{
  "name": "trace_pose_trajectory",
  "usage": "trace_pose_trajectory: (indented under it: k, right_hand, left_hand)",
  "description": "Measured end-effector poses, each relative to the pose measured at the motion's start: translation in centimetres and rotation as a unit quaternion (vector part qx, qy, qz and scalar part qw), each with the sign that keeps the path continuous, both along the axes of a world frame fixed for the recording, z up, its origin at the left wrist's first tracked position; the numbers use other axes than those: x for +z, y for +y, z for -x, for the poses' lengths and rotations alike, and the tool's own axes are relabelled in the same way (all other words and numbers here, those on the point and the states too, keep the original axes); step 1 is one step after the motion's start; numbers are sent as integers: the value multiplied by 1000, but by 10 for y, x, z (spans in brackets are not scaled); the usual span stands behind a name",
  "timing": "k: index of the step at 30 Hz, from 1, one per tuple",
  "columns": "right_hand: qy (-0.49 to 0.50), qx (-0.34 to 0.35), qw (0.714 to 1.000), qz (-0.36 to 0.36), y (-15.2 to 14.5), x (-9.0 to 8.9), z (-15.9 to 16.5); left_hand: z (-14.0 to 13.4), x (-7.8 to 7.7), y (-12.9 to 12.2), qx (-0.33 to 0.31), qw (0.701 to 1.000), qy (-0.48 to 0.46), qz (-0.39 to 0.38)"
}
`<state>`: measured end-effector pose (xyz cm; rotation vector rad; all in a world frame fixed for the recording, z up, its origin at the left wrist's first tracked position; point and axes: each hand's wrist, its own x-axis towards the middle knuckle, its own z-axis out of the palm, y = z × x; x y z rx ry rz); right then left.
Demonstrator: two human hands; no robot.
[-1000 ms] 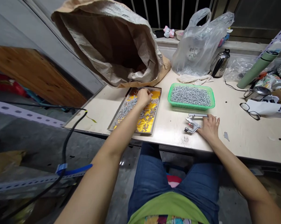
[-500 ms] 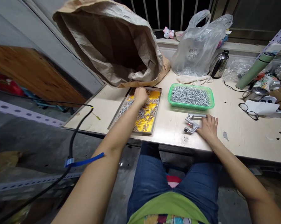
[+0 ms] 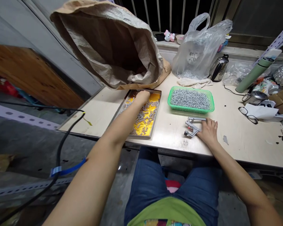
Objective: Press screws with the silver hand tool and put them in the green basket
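My left hand (image 3: 143, 96) reaches into the far end of a shallow tray (image 3: 151, 133) with a yellow lining. Its fingers are curled down among small silver screw-like pieces (image 3: 145, 116), and what they pinch is hidden. On the tabletop, my right hand (image 3: 208, 131) is closed around the handle end of a silver pliers-like tool (image 3: 190, 127), whose jaws point left. Behind that tool stands a green plastic basket (image 3: 190, 110) filled with similar small metal pieces (image 3: 189, 98).
A large open paper sack (image 3: 108, 47) leans over the tray's far end. At the back are a plastic bag (image 3: 190, 56), a cloth (image 3: 195, 83) and a steel kettle (image 3: 219, 67). Glasses (image 3: 248, 115) and a green tube (image 3: 255, 75) lie right. A black cable (image 3: 63, 141) hangs left.
My left hand has shifted slightly within the far end of the tray, its fingers still lowered. My right hand stays at the tool. The whole view has tilted a little.
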<state>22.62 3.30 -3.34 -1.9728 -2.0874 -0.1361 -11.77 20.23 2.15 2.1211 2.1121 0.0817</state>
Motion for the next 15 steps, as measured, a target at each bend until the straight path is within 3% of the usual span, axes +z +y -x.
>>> trace_pose_trajectory:
  k: [4, 8, 11, 15]
  right_hand:
    - [1, -6, 1000, 13, -1, 3, 2]
    - [2, -9, 1000, 21, -1, 4, 2]
    - [1, -2, 1000, 17, -1, 3, 1]
    - [0, 3, 1000, 2, -1, -1, 0]
  left_hand:
    - [6, 4, -9, 50, 997, 60, -5]
    - [16, 10, -20, 120, 992, -3, -38]
    - [22, 11, -29, 121, 991, -38, -50]
    - [23, 7, -32, 86, 994, 6, -71]
